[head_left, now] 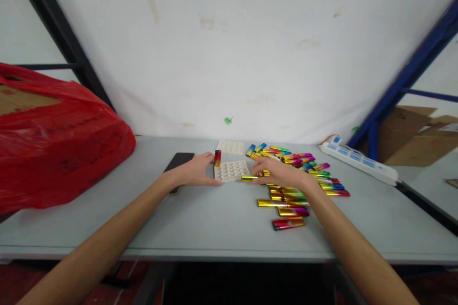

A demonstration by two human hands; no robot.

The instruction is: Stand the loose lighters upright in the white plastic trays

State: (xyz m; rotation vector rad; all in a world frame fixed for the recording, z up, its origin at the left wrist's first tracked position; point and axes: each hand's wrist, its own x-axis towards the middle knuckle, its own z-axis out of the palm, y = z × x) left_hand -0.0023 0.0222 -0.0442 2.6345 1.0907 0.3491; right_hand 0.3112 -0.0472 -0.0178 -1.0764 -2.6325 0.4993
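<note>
A white tray with rows of round holes (pixel 232 171) lies on the table in front of me. One red and gold lighter (pixel 217 158) stands upright at its far left corner. My left hand (pixel 193 170) is at the tray's left side, thumb and fingers apart, the thumb by the near corner and the fingertips close to the standing lighter. Right of the tray, my right hand (pixel 274 171) pinches a gold lighter (pixel 247 178) that points left over the tray's near right corner. Under and around that hand spreads a pile of shiny coloured lighters (pixel 289 195), partly hidden by it.
Behind the tray lies a second white tray (pixel 231 147). A dark phone (pixel 181 158) is partly under my left hand. At the left bulges a red plastic bag (pixel 67 147); a white power strip (pixel 359 161) lies at the right, near cardboard boxes (pixel 408 133). A wall closes the back.
</note>
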